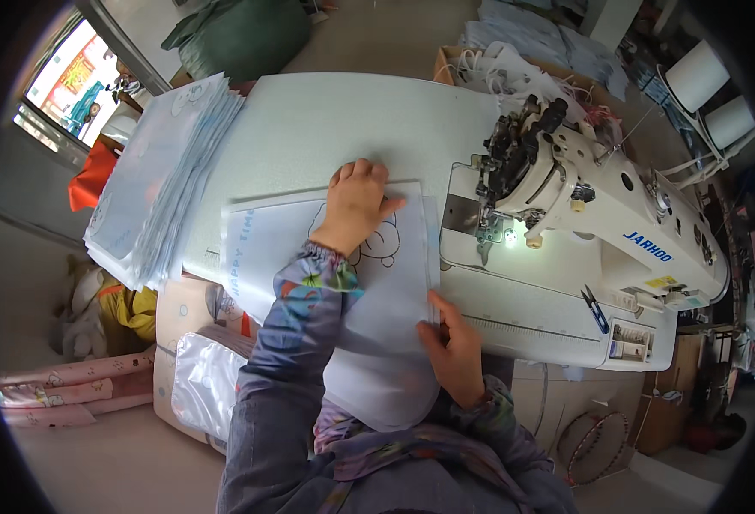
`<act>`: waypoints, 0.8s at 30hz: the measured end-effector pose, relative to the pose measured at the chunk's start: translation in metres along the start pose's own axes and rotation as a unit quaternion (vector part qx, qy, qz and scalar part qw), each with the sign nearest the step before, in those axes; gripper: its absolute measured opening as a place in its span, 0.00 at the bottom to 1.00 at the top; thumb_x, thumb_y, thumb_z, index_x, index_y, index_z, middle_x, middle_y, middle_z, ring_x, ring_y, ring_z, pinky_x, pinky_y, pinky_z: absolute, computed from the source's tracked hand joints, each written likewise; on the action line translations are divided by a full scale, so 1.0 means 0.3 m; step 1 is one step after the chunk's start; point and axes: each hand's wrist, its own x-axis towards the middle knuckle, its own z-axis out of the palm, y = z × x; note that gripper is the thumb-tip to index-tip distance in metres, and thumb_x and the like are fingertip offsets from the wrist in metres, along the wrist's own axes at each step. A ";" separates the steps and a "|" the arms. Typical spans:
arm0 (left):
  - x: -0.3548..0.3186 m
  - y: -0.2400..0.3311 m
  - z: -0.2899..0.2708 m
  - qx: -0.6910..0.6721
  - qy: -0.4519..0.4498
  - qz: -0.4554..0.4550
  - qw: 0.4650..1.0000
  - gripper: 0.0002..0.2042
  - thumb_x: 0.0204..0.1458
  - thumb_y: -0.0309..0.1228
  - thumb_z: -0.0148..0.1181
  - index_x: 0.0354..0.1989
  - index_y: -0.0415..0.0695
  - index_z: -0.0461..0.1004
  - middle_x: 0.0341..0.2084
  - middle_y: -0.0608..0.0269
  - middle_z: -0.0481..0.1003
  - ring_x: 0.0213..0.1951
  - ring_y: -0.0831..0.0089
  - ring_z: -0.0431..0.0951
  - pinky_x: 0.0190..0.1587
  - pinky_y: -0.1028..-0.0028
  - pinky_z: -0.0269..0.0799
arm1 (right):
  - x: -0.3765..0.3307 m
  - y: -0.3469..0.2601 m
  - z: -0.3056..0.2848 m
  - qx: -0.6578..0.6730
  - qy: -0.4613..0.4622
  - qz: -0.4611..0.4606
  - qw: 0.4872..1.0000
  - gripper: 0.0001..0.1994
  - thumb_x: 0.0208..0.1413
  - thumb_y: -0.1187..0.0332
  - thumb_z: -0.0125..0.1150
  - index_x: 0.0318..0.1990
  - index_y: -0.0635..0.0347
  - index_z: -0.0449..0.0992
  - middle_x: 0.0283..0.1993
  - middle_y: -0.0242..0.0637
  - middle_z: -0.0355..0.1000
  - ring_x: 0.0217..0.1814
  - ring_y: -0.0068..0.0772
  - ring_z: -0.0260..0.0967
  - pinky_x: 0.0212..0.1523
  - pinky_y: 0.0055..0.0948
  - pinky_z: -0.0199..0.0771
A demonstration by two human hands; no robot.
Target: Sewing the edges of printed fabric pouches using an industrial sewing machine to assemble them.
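The left hand's [356,206] fingers [369,171] lay spread and flat on the far edge of a pale blue fabric panel [394,274] printed with a cartoon outline. The right hand's [454,351] fingers were curled, the thumb [441,308] pressing the panel's near right edge. The panel rested on the white surface [326,120], just left of the sewing machine's [600,223] needle [484,236]. This looked like squaring up the piece before stitching; feeding it would call for sliding the right edge under the presser foot. A stack of similar panels [163,180] sat further left.
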 end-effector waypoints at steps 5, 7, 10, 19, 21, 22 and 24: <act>0.090 -0.003 -0.013 -0.018 -0.124 -0.019 0.992 0.13 0.57 0.38 0.72 0.41 0.43 0.81 0.36 0.53 0.79 0.45 0.55 0.81 0.47 0.61 0.75 | -0.012 -0.001 0.009 0.092 0.019 0.056 0.994 0.25 0.64 0.74 0.65 0.69 0.64 0.70 0.33 0.40 0.73 0.30 0.27 0.70 0.34 0.29 0.71; 0.097 0.000 0.004 -0.293 -0.187 -0.055 0.936 0.14 0.60 0.39 0.71 0.40 0.39 0.79 0.29 0.54 0.78 0.31 0.55 0.79 0.37 0.59 0.73 | -0.008 -0.025 -0.014 0.117 -0.010 0.107 0.987 0.30 0.65 0.78 0.63 0.74 0.65 0.63 0.44 0.32 0.77 0.41 0.16 0.72 0.42 0.20 0.73; 0.065 0.009 0.071 -0.246 -0.148 -0.028 0.958 0.15 0.63 0.43 0.68 0.42 0.42 0.80 0.27 0.51 0.77 0.29 0.56 0.77 0.35 0.61 0.71 | -0.025 -0.012 -0.011 0.203 -0.015 0.092 0.975 0.26 0.66 0.77 0.63 0.70 0.68 0.67 0.47 0.33 0.78 0.45 0.18 0.73 0.46 0.20 0.73; 0.027 0.039 0.142 -0.098 -0.077 0.044 0.991 0.14 0.63 0.44 0.65 0.37 0.45 0.79 0.29 0.55 0.77 0.34 0.53 0.79 0.38 0.58 0.72 | -0.194 0.004 0.017 0.220 -0.090 0.144 0.961 0.15 0.68 0.72 0.64 0.59 0.68 0.76 0.51 0.37 0.78 0.52 0.24 0.72 0.55 0.28 0.73; 0.011 0.054 0.171 -0.056 -0.017 0.044 0.997 0.13 0.63 0.43 0.64 0.36 0.46 0.78 0.30 0.58 0.77 0.37 0.54 0.78 0.43 0.55 0.71 | -0.213 0.015 0.022 0.248 -0.077 0.172 0.950 0.15 0.68 0.72 0.64 0.59 0.68 0.76 0.51 0.36 0.78 0.52 0.23 0.72 0.55 0.27 0.72; 0.007 0.067 0.189 -0.059 -0.019 0.048 0.997 0.13 0.63 0.43 0.64 0.36 0.46 0.78 0.30 0.58 0.77 0.37 0.54 0.78 0.43 0.55 0.71 | -0.220 0.018 0.024 0.277 -0.071 0.197 0.938 0.15 0.69 0.72 0.63 0.59 0.68 0.76 0.50 0.35 0.78 0.51 0.22 0.72 0.55 0.26 0.72; -0.001 0.091 0.213 0.001 0.063 0.058 0.996 0.12 0.63 0.43 0.64 0.37 0.48 0.78 0.31 0.61 0.78 0.39 0.53 0.78 0.47 0.54 0.68 | -0.225 0.021 0.031 0.290 -0.059 0.197 0.935 0.14 0.70 0.72 0.62 0.58 0.68 0.77 0.50 0.34 0.78 0.51 0.21 0.71 0.54 0.25 0.72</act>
